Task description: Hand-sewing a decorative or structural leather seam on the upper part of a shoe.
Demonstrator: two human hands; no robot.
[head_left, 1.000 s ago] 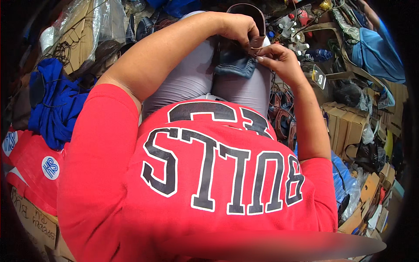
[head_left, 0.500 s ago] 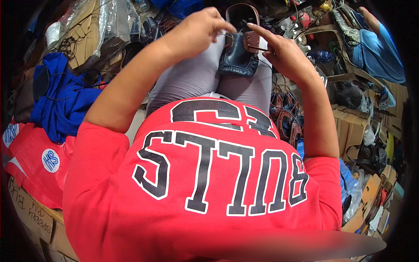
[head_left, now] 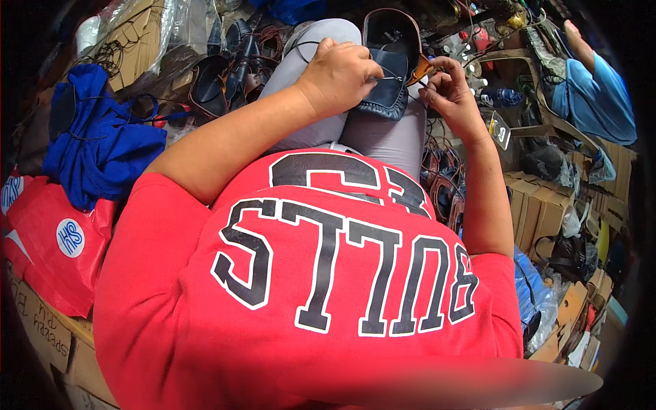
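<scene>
A dark blue leather shoe (head_left: 383,99) with stitching round its toe rests across my lap, toe toward me. Its brown collar flap (head_left: 419,70) stands lifted on the right side. My left hand (head_left: 342,76) is closed at the shoe's left edge, pinching a dark lace (head_left: 301,45) that loops out to the left. A thin pale strand, perhaps a needle or the lace's tip, spans from these fingertips toward the flap. At the flap's outer edge, my right hand (head_left: 451,92) pinches with thumb and forefinger; its fingertips partly hide the grip.
Several dark shoes (head_left: 208,85) lie left of my knees, more (head_left: 447,184) by my right thigh. Small bottles (head_left: 502,97) stand at right, near a person's blue clothing (head_left: 594,99). Blue cloth (head_left: 102,137), a red bag (head_left: 61,246) and cardboard boxes (head_left: 540,205) flank me.
My left hand has moved right and down over the shoe, drawing the dark lace with it. My right fingers have gone from stretched to pinching at the flap, which now lifts outward.
</scene>
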